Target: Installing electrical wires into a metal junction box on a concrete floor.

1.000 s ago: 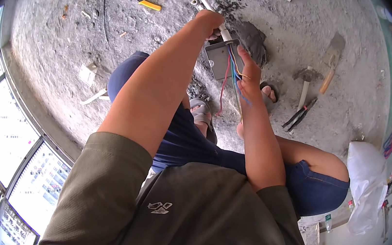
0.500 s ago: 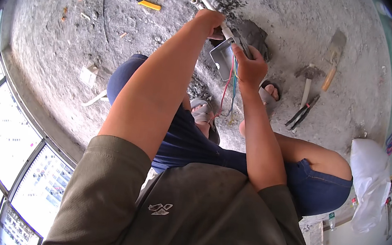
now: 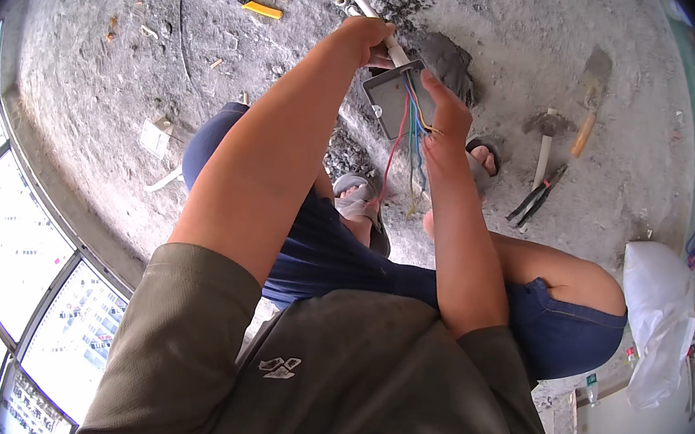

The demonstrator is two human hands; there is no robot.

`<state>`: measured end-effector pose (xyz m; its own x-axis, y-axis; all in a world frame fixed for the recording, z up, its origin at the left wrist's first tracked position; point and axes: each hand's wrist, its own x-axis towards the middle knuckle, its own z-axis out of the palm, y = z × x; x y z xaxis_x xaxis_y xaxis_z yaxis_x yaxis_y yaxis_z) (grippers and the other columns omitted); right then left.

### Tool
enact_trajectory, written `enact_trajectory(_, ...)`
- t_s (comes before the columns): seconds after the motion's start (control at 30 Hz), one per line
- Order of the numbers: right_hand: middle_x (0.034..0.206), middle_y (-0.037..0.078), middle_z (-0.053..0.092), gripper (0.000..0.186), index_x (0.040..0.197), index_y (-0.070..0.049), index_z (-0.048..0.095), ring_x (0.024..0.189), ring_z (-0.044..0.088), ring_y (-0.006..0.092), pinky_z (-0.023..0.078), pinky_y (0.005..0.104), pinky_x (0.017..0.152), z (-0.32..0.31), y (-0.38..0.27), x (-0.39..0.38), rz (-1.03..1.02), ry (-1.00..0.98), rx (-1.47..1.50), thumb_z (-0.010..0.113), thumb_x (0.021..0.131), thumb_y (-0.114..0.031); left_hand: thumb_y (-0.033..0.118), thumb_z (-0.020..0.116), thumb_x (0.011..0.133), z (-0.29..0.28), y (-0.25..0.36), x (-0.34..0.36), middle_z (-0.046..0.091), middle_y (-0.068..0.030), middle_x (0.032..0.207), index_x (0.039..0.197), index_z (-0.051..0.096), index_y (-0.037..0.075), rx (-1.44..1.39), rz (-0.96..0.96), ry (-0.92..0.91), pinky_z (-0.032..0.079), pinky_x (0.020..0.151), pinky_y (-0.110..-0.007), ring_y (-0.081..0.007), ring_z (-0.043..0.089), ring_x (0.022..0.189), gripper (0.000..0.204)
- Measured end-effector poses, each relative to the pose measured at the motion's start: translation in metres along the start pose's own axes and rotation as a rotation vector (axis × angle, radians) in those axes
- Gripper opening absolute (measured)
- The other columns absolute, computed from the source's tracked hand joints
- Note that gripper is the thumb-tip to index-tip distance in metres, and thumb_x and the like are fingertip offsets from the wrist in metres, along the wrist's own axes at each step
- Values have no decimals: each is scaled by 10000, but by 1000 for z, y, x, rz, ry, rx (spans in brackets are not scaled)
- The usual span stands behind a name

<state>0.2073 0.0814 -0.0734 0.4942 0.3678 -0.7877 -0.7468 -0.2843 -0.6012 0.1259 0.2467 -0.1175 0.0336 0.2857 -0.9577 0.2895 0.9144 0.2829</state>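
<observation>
My left hand is closed round the white conduit pipe, right where it enters the top wall of a grey junction box. The box is tilted, its hollow side towards me. Red, blue, green and yellow electrical wires come out of the pipe end and fan down through the box. At the box's right side is my right hand, its thumb raised by the upper corner. Several wires bend to its curled fingers, which are partly hidden, and appear caught there. Other wires hang loose towards my feet.
Yellow-handled pliers lie on the rough concrete floor at far left. A hammer, a trowel and black pliers lie to the right. Dark cloth sits behind the box. A white bag stands right of my knee.
My right hand has left its grip on the box's upper right edge and moved down to the wires, several of which now bend right. The box has tilted slightly, showing more of its inside.
</observation>
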Motion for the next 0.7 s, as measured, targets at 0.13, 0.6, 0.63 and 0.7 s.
enact_trajectory(0.13, 834, 63, 681, 336, 923, 31, 691, 727, 618, 127, 466, 227, 679, -1, 1, -4, -140, -38, -140, 801, 689, -184, 152, 581, 890, 0, 0, -3, 641, -192, 825, 929, 559, -45, 0, -8, -2, 599, 594, -482, -342, 673, 705, 202)
enact_trajectory(0.6, 813, 59, 675, 334, 902, 46, 694, 744, 605, 134, 467, 264, 700, 1, -10, -4, -104, -31, -78, 788, 692, -195, 174, 577, 896, 6, 0, -7, 641, -176, 809, 930, 575, -43, 62, 64, 40, 598, 571, -473, -319, 672, 679, 219)
enact_trajectory(0.63, 806, 47, 668, 303, 893, 50, 694, 742, 592, 124, 457, 255, 701, 4, -14, -8, -40, -52, 50, 782, 702, -169, 174, 577, 896, 4, -1, -7, 641, -176, 809, 930, 575, -43, 61, 62, 42, 598, 571, -473, -319, 672, 679, 219)
enact_trajectory(0.7, 809, 48, 672, 292, 891, 43, 698, 743, 593, 123, 452, 248, 714, 6, -18, -11, -27, -38, 17, 782, 697, -159, 180, 579, 896, 0, -4, -7, 642, -176, 806, 935, 567, -40, 48, 38, 14, 596, 557, -473, -320, 674, 685, 223)
